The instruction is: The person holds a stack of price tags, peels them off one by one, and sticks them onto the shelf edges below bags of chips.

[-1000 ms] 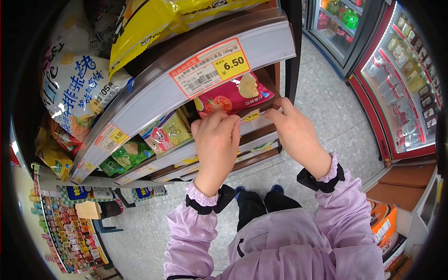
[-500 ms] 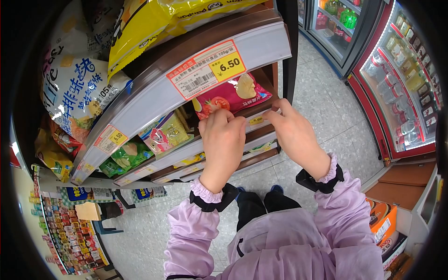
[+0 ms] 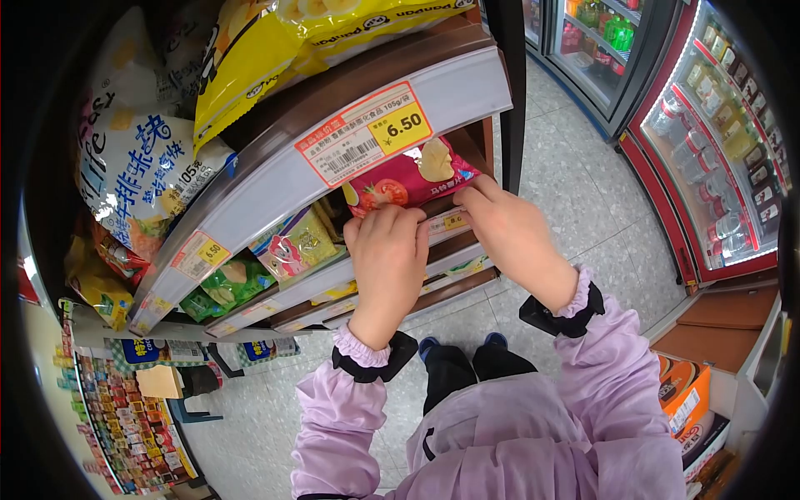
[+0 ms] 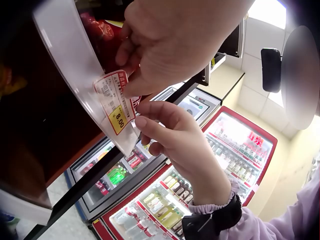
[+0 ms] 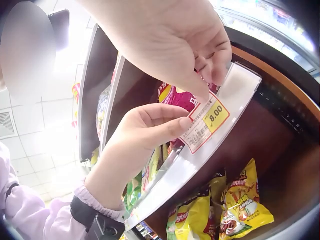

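A white, red-edged price tag reading 8.00 (image 5: 207, 122) sits against the clear-fronted shelf strip (image 5: 165, 176). My left hand (image 3: 385, 258) pinches one end of the tag, its thumb lying on the printed face in the right wrist view. At the other end my right hand (image 3: 517, 237) pinches the tag's edge between thumb and curled fingers, as the left wrist view shows. Behind the strip, just beyond both hands, lies a pink snack bag (image 3: 429, 169) with a tomato and chips printed on it. In the head view my fingers hide most of the tag.
Above hangs a curved shelf edge with a 6.50 price tag (image 3: 364, 133), carrying a yellow snack bag (image 3: 333, 37). A white snack bag (image 3: 146, 167) stands at left. Lower down lie yellow bags (image 5: 245, 202). Red-framed drinks fridges (image 3: 717, 158) line the right side, across the tiled floor (image 3: 583, 192).
My right hand has shifted slightly left toward my left hand, its fingertips closing in on the tag. My left hand moved a little right, then back left, staying at the tag.
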`<state>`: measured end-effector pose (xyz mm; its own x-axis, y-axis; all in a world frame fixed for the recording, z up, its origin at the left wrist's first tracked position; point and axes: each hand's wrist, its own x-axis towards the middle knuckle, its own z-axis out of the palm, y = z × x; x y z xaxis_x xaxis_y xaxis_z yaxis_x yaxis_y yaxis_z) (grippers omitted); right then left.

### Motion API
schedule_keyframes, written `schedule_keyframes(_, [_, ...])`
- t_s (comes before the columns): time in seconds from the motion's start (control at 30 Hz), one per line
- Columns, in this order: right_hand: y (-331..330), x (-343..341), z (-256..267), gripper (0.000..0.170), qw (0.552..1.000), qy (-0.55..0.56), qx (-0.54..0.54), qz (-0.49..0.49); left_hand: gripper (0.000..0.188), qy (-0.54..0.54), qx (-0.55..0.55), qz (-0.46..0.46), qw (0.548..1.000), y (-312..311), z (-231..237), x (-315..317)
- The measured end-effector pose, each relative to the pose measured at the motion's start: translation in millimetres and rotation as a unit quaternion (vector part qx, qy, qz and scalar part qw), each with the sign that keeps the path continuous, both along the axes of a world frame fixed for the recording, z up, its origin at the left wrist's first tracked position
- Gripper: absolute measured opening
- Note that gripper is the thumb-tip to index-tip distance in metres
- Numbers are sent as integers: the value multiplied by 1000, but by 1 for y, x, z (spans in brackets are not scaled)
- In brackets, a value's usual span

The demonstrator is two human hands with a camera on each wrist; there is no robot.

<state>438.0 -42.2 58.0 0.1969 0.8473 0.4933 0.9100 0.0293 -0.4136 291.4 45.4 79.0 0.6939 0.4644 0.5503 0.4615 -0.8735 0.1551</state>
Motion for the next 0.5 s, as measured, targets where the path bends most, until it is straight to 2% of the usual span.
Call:
schedule_keyframes(0.2, [5,-3,5,14,1000,-26,-4,4,8,23,2,1,1000,2,-3,-3])
schedule_keyframes(0.5, [8,-7,2,15,997,-73,3,-23,6,44,45,31,998,-2,-8,0])
